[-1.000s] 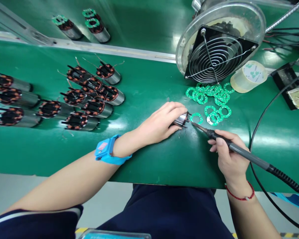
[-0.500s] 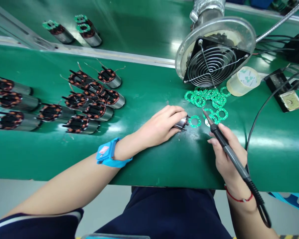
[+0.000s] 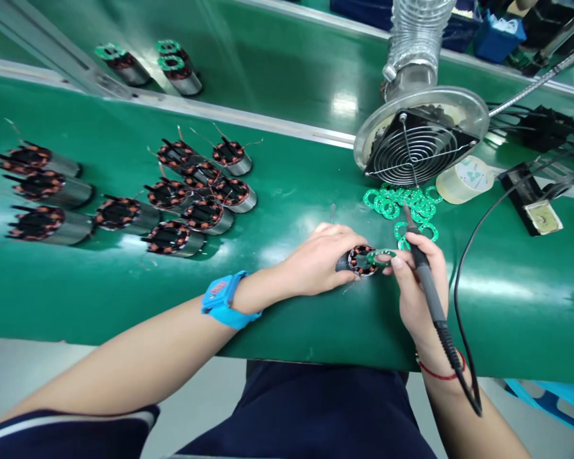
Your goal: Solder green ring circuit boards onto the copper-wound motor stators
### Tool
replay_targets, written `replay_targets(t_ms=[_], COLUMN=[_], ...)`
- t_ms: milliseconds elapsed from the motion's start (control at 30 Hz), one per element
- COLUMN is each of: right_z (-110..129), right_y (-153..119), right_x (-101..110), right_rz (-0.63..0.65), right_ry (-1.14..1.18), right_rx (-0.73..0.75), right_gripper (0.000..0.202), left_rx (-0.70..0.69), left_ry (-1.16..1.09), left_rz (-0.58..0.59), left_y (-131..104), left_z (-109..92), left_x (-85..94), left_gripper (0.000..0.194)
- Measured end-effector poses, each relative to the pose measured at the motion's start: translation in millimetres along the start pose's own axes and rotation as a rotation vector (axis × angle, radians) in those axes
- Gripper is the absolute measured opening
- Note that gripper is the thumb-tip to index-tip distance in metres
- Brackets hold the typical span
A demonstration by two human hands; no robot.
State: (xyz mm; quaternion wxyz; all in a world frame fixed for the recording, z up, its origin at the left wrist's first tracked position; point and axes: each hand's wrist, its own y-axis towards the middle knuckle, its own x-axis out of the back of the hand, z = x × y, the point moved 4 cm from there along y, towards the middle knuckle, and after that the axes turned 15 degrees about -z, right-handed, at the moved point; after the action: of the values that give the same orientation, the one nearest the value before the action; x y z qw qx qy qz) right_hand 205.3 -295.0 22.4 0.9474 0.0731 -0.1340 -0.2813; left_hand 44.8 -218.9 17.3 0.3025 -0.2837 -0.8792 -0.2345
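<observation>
Lifted since earlier, the green ring (image 3: pixel 372 258) pinched by the right hand (image 3: pixel 415 312) perhaps touches the rightward end of the core (image 3: pixel 354 261) the left hand (image 3: pixel 313 262) clasps.

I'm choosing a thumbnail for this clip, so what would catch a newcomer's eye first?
Probably the round fan hood at upper right, tilted over a heap of green rings. Next, the copper-wound cores grouped at left, and the bright blue wristband on the left wrist, below them.
</observation>
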Motion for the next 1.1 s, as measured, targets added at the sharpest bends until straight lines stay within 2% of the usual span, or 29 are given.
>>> replay_targets(t_ms=[133,300,467,533,667,767,867,933,1000,1100], right_z=[4.0,10.5,16.5,16.5,9.6,4.9,5.7,8.6,13.8,25.3], right_y=[2.0,-4.4,-15.6,-18.3,-17.6,-9.8,1.5,7.5,11.1,12.5], right_x=[-9.6,-13.7,-10.7,-7.4,7.4,22.4,28.3,24.8,16.1,-1.0], right_rz=[0.139,0.189,0.186,0.206,0.328,0.357,0.326,0.292,0.266,0.240], right_ry=[0.032,-0.071,-0.226,-0.344,-0.572,-0.551,-0.459,-0.444,-0.471,-0.571], right_rx=[0.077,0.188,0.323,0.299,0.091,-0.038,-0.018,0.027,0.088,0.252], right_gripper=[0.037,0.041,0.062,0.065,0.055,0.056,0.059,0.058,0.055,0.052], left_rx=[0.010,0.095,0.128,0.130,0.132,0.118,0.099,0.105,0.149,0.160], left_ry=[0.067,-0.018,0.160,0.195,0.141,0.001,-0.219,-0.380,-0.480,-0.373], left_rz=[0.047,0.161,0.139,0.155,0.214,0.216,0.230,0.243,0.189,0.001], left_y=[1.2,2.6,1.2,0.3,-0.2,0.8,1.7,2.5,4.4,7.7], left_z=[-0.2,-6.3,-12.6,-13.2,-12.6,-14.3,-14.9,-12.4,-6.1,3.1], left_x=[3.5,13.4,10.6,8.7,9.5,13.3,16.6,17.3,16.7,12.3], left_gripper=[0.041,0.035,0.037,0.033,0.009,0.013,0.015,0.017,0.020,0.027])
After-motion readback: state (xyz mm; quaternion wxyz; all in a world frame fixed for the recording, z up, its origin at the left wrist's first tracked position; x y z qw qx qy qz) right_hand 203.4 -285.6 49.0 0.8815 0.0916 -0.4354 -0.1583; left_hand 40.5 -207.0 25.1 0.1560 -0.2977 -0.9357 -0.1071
